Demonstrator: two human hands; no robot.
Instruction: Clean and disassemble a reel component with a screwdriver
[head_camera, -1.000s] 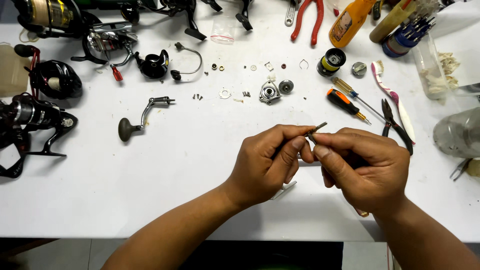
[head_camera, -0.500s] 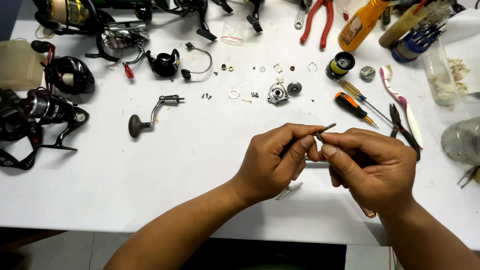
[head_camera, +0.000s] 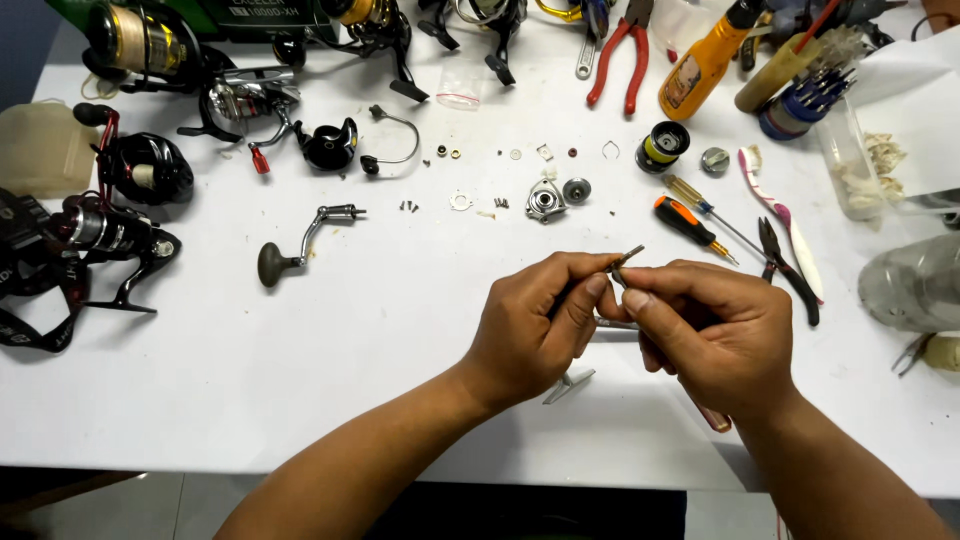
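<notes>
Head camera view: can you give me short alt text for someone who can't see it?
Two bare hands, left hand and right hand, meet over a white table, pinching a small metal pin between their fingertips. Fishing reel parts, screwdrivers and red pliers lie scattered beyond.

2 bare forearms, no sleeves, no gloves; left hand (head_camera: 535, 335) and right hand (head_camera: 715, 335) without rings or watch; short nails.

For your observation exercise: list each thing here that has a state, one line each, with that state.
Left hand: pinching a thin metal rod.
Right hand: fingertips on the same rod.
Crank handle: detached, lying flat.
Red pliers: handles spread.
Orange screwdriver: lying unused.
Orange bottle: capped, tilted.
</notes>
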